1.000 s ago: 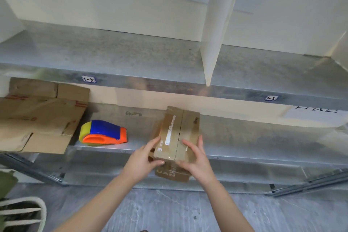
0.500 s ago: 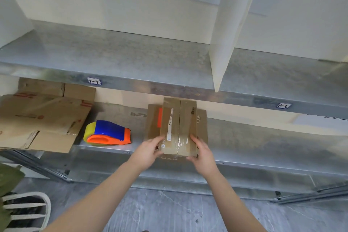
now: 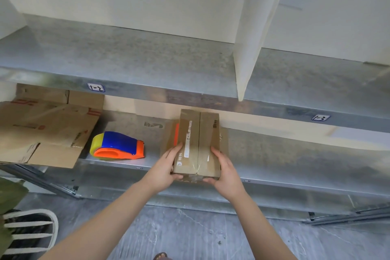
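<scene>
Both hands, left hand (image 3: 163, 170) and right hand (image 3: 226, 173), grip the taped cardboard box (image 3: 198, 143) with curled fingers, over the lower shelf (image 3: 274, 158).

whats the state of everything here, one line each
cardboard box, taped shut, upright at the front edge of the lower shelf
left hand, grips the box's left side
right hand, grips the box's right side
tape dispenser, lying on the shelf, untouched
flattened cardboard, lying flat, overhanging the shelf edge

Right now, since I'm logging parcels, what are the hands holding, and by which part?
The taped cardboard box, gripped at its near end: left hand on its left side, right hand on its right.
</scene>
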